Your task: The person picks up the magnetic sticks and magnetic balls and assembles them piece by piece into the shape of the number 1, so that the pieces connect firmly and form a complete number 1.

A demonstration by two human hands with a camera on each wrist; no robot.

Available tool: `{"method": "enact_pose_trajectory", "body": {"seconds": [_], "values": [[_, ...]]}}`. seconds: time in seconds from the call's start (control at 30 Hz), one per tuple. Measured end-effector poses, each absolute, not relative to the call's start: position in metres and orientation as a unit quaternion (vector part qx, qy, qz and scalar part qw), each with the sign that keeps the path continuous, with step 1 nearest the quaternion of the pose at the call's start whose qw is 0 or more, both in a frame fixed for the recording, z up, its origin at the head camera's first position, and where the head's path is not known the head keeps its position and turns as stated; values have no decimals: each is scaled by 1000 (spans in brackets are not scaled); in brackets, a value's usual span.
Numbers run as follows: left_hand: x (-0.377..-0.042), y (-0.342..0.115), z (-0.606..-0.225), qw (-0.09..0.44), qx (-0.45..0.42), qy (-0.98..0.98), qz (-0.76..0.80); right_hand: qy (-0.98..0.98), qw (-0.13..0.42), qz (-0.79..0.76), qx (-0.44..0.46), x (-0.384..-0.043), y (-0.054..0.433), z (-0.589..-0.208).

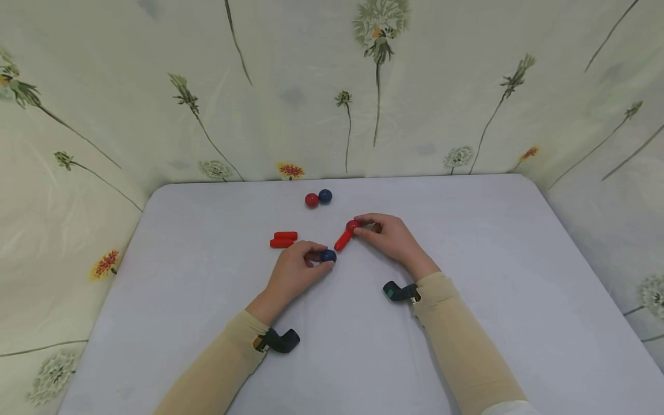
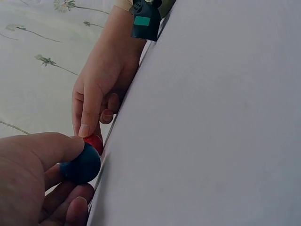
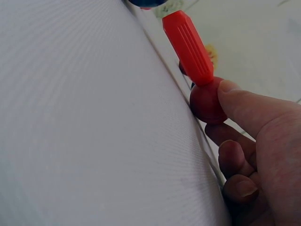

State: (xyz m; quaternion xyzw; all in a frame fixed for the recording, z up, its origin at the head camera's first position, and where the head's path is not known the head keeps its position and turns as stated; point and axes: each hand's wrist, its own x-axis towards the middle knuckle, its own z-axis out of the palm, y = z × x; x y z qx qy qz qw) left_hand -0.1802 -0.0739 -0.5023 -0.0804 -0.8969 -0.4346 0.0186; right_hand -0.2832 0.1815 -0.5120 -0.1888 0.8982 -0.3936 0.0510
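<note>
My left hand [image 1: 297, 271] pinches a dark blue ball [image 1: 328, 256] between thumb and fingers, low over the white table. Across from it, my right hand [image 1: 391, 239] grips a red ball [image 1: 352, 225] by thumb and fingertips. A red ridged stick [image 3: 189, 49] joins that ball and points toward the blue one; in the head view a small gap lies between the stick's end and the blue ball. In the left wrist view the blue ball [image 2: 82, 165] partly hides the red ball [image 2: 95, 143], and the stick does not show.
Two more red sticks [image 1: 283, 239] lie side by side just beyond my left hand. Farther back, a loose red ball [image 1: 312, 200] touches a loose blue ball [image 1: 325, 196]. The white table [image 1: 415, 357] ends at a flowered cloth backdrop [image 1: 301, 115].
</note>
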Motion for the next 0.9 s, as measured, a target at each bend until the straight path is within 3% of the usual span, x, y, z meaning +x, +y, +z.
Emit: {"method": "enact_pose_trajectory", "body": {"seconds": [0.9], "values": [[-186, -67, -501, 23, -80, -899, -431, 901, 48, -387, -191, -284, 181, -512]]}}
